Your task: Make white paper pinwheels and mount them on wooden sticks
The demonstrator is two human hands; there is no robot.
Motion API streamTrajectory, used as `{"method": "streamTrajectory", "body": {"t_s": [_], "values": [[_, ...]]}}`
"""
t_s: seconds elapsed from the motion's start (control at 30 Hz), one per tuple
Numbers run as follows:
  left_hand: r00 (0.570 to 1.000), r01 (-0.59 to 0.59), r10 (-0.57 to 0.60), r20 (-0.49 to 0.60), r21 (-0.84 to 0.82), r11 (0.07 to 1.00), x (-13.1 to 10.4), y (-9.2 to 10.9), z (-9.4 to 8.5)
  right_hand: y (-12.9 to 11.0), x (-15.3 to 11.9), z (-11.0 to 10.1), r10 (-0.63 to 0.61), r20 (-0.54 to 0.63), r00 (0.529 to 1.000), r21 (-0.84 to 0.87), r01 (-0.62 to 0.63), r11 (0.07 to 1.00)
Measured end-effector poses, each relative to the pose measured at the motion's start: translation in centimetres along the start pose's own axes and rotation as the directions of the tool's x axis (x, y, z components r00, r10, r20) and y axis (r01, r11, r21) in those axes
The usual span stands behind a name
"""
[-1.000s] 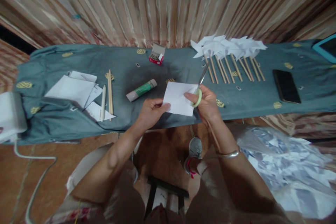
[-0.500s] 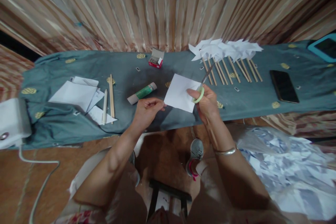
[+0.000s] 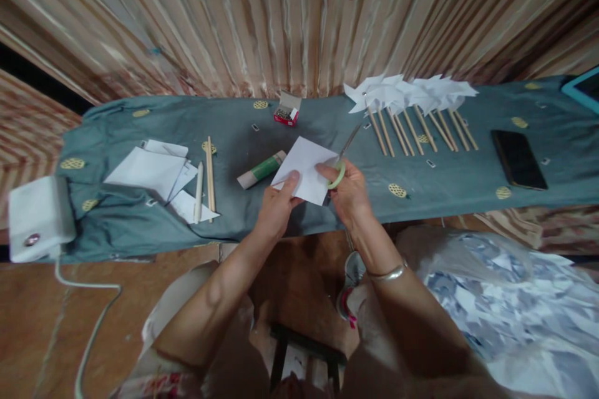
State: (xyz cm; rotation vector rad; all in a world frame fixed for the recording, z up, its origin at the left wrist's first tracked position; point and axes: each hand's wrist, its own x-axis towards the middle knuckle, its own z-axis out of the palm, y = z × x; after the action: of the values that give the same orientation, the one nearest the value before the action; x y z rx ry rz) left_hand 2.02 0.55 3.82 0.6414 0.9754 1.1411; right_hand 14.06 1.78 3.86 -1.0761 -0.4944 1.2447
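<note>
A white square sheet of paper (image 3: 306, 165) is held above the near edge of the cloth-covered table. My left hand (image 3: 278, 202) pinches its lower left side, thumb on top. In my right hand (image 3: 349, 193) are scissors (image 3: 340, 165) with pale green handles, their blades pointing up and away; the thumb of that hand also presses on the paper's right side. Just left of the sheet lies a green and grey tube (image 3: 262, 169). Behind it stands a small open red box (image 3: 286, 113) of small metal pieces, too small to name.
Several paper pinwheels (image 3: 407, 93) on wooden sticks lie at the back right, a black phone (image 3: 519, 159) beyond them. Paper sheets (image 3: 145, 171), a white pen-like stick (image 3: 199, 193) and wooden sticks (image 3: 210, 177) lie left. A white corded box (image 3: 41, 218) stands at the left end.
My left hand has moved up and right onto the paper and now grips its edge. The right hand, with the scissors, has shifted slightly left. The whole view has shifted a little.
</note>
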Motion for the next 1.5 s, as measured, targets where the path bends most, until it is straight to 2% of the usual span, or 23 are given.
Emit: {"method": "streamTrajectory", "body": {"t_s": [0.17, 0.27, 0.37, 0.47, 0.57, 0.63, 0.97, 1.13, 1.37, 1.5], "values": [[0.997, 0.008, -0.014, -0.078, -0.070, 0.998, 0.4, 1.1, -0.6, -0.3, -0.3, -0.1, 0.003, 0.072, 0.997, -0.107, 0.005, 0.994], [0.996, -0.011, 0.000, -0.088, -0.125, 0.992, 0.9, 2.3, -1.4, -0.9, -0.7, -0.9, 0.053, 0.188, 0.981, -0.222, -0.010, 0.975], [0.995, -0.020, 0.003, -0.102, -0.159, 0.987, 1.1, 3.5, -2.0, -1.6, -1.5, -1.9, 0.208, 0.351, 0.913, -0.376, -0.066, 0.924], [0.993, -0.014, -0.006, -0.117, -0.169, 0.986, 1.1, 4.1, -2.2, -2.2, -2.5, -2.8, 0.361, 0.508, 0.782, -0.485, -0.087, 0.870], [0.994, -0.013, -0.005, -0.107, -0.168, 0.986, 1.0, 4.2, -2.2, -2.7, -3.3, -3.3, 0.445, 0.571, 0.690, -0.527, -0.108, 0.843], [0.995, -0.011, -0.006, -0.097, -0.168, 0.986, 0.9, 4.2, -2.1, -2.8, -3.6, -3.3, 0.475, 0.571, 0.669, -0.546, -0.122, 0.829], [0.994, 0.035, -0.049, -0.094, -0.146, 0.989, 1.0, 3.9, -1.9, -3.1, -3.6, -2.7, 0.526, 0.522, 0.672, -0.630, -0.112, 0.769], [0.992, 0.042, -0.060, -0.107, -0.159, 0.986, 0.8, 3.9, -1.5, -3.2, -3.7, -2.6, 0.529, 0.513, 0.676, -0.634, -0.117, 0.764], [0.992, 0.060, -0.076, -0.096, -0.161, 0.985, 0.5, 4.0, -1.4, -3.2, -3.6, -2.7, 0.530, 0.536, 0.658, -0.617, -0.123, 0.777], [0.989, 0.088, -0.107, -0.101, -0.176, 0.980, 0.5, 4.2, -1.4, -3.0, -3.5, -2.9, 0.510, 0.545, 0.666, -0.597, -0.118, 0.793]]}}
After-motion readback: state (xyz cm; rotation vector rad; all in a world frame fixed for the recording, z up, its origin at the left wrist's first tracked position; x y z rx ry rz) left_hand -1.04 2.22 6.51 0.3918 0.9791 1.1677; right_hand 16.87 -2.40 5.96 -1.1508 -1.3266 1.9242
